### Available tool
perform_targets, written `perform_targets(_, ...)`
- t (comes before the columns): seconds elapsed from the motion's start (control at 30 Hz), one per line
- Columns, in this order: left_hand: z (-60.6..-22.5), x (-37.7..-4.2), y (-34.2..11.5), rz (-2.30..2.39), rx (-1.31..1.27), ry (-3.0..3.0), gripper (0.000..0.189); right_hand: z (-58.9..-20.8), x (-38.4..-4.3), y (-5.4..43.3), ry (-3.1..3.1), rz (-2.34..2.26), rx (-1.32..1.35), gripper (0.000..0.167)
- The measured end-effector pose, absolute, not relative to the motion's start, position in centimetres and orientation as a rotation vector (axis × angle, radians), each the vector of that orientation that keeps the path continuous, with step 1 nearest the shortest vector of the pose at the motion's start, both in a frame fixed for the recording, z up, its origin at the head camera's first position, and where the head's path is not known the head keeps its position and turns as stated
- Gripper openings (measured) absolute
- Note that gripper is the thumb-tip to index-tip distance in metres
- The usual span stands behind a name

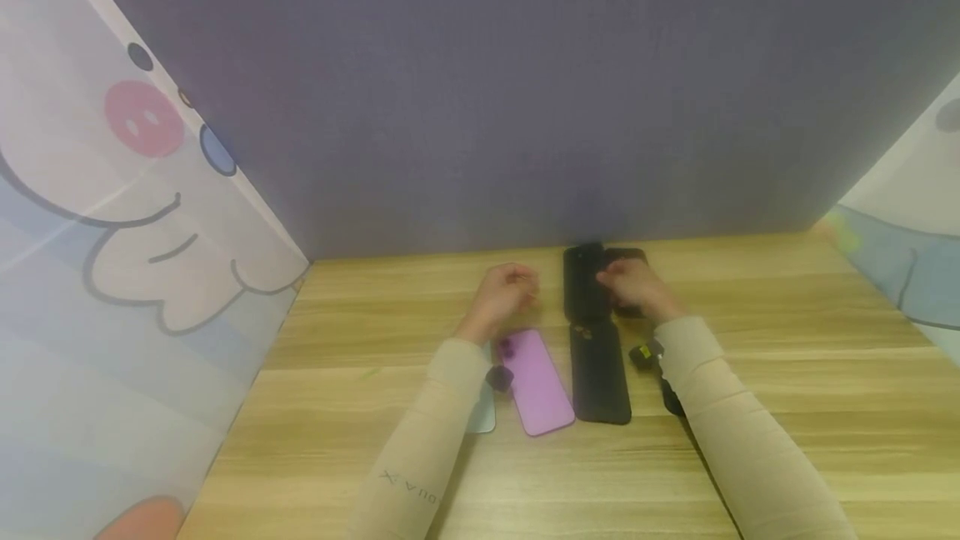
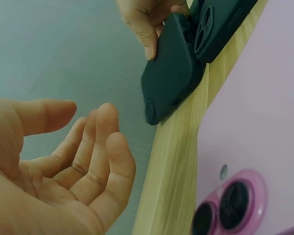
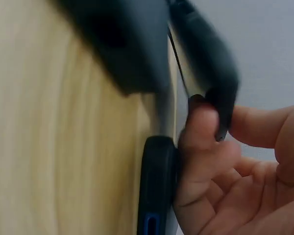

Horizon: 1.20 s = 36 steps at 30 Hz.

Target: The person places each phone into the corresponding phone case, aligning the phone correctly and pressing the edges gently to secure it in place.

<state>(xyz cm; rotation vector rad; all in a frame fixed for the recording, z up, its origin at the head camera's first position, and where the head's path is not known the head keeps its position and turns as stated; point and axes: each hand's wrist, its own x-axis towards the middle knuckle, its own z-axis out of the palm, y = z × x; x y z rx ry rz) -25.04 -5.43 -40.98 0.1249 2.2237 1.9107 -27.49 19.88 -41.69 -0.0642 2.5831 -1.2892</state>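
- Your left sleeve point(image 1: 446, 407) covers much of a pale blue slab point(image 1: 486, 415); only its right part shows.
- Your right sleeve point(image 1: 750, 432) hides most of a dark object point(image 1: 671, 400); you cannot tell what it is.
- A second dark slab point(image 1: 624, 255) lies partly behind your right hand point(image 1: 637, 286), its lower part obscured.
- The right wrist view is blurred, so whether the pinched dark slab point(image 1: 585, 282) is a phone or only a case is hard to tell.
- A small dark block point(image 1: 499, 378) near your left wrist overlaps the edge of the purple phone point(image 1: 538, 386).
- Beyond both hands, the worktop point(image 1: 330, 407) ends close by, against a grey panel point(image 1: 525, 107).
- Wood stretches widely left of your left hand point(image 1: 501, 298) and right of your right hand.
- The purple phone and a black phone point(image 1: 602, 382) lie nearer you than the hands, side by side.
- Your left hand is loosely cupped, thumb apart from its fingers, holding nothing.
- Your right hand pinches the dark slab between thumb and fingers; the slab is tilted up, between your hands, nearer the right.
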Motion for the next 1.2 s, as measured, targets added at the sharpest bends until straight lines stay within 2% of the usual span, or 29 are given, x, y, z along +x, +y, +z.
perform_targets(0.4, -41.17, -25.16, -5.75, 1.842, 0.135, 2.275, 0.025, -42.25, -27.82, 20.03, 2.672, -1.129, -0.043, 0.04)
perform_targets(0.77, -40.96, -24.96, -6.39, 1.53, 0.198, 2.56, 0.02, -42.09, -27.8, 19.95, 2.701, -1.076, -0.005, 0.042)
perform_targets(1.2, -41.16, -24.82, -6.42, 1.45, 0.129, 2.474, 0.021, -42.15, -27.91, 19.85, 2.708, -1.04, 0.009, 0.042)
